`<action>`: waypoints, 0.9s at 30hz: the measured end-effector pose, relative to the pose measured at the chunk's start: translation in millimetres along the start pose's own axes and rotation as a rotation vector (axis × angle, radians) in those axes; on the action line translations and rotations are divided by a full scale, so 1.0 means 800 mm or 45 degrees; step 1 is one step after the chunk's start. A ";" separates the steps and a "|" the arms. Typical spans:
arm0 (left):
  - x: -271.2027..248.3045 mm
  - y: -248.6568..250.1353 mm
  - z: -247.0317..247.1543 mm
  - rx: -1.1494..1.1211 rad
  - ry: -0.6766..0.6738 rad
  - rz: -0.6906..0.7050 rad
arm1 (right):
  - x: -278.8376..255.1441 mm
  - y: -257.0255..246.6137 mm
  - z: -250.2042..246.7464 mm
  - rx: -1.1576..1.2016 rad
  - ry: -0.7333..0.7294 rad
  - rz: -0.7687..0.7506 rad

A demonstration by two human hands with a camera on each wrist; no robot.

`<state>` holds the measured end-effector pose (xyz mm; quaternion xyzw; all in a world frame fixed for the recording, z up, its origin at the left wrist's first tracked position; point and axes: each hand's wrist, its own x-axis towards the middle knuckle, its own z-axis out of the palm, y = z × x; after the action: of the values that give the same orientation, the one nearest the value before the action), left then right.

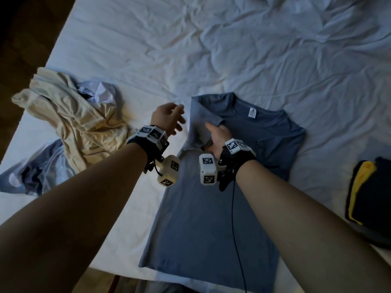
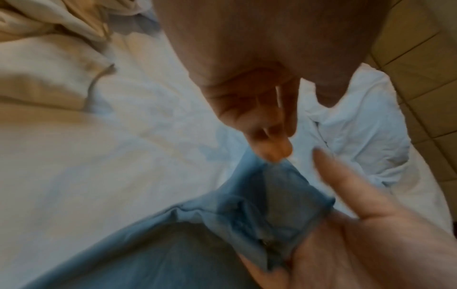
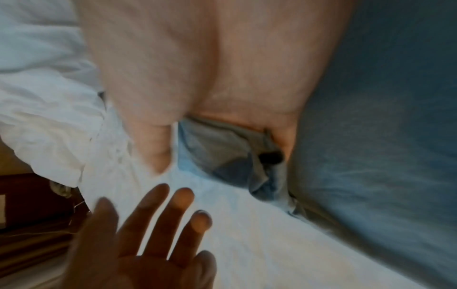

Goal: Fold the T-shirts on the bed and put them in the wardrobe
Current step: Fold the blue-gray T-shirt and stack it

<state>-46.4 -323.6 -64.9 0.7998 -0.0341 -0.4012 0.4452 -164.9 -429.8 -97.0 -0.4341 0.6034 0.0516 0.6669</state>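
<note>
T-shirts lie about the bed (image 1: 148, 49), and only one is being worked on: a blue T-shirt (image 1: 211, 208) spread flat near the bed's near edge, at about 6 o'clock in the head view, collar pointing to 12. Its left sleeve (image 1: 203, 127) is turned inward over the chest. The right hand (image 1: 215, 136) lies on that sleeve, fingers tucked into the cloth and apparently gripping it. The left hand (image 1: 169, 117) hangs just beside the shirt at 9 o'clock, fingers spread and holding nothing.

I judge the folding barely begun: one sleeve in, the other sleeve and the body folds not yet done. A crumpled cream T-shirt (image 1: 69, 117) with pale blue garments (image 1: 42, 172) beneath it waits unfolded at 9 o'clock. A dark and yellow folded pile (image 1: 368, 191) sits at 3 o'clock. No wardrobe is in view.
</note>
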 end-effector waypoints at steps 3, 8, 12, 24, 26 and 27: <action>0.016 -0.023 0.010 0.085 0.072 -0.166 | 0.004 0.011 -0.016 -0.196 0.202 -0.187; 0.025 -0.048 0.038 0.328 -0.059 -0.279 | 0.001 0.025 -0.047 -0.743 0.265 -0.518; 0.021 -0.040 0.051 0.661 -0.202 -0.254 | 0.011 0.045 -0.054 -1.179 0.262 -0.651; 0.002 -0.062 0.049 0.694 -0.032 -0.153 | 0.000 0.068 -0.085 -0.938 0.080 -0.518; -0.011 -0.065 0.050 0.671 -0.017 -0.159 | -0.010 0.073 -0.093 -0.878 0.097 -0.466; -0.015 -0.067 0.051 0.673 -0.019 -0.172 | -0.014 0.077 -0.097 -0.842 0.115 -0.446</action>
<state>-98.1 -314.2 -108.5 0.8857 -0.0876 -0.4130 0.1932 -263.4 -436.5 -111.1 -0.7246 0.4995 0.1095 0.4621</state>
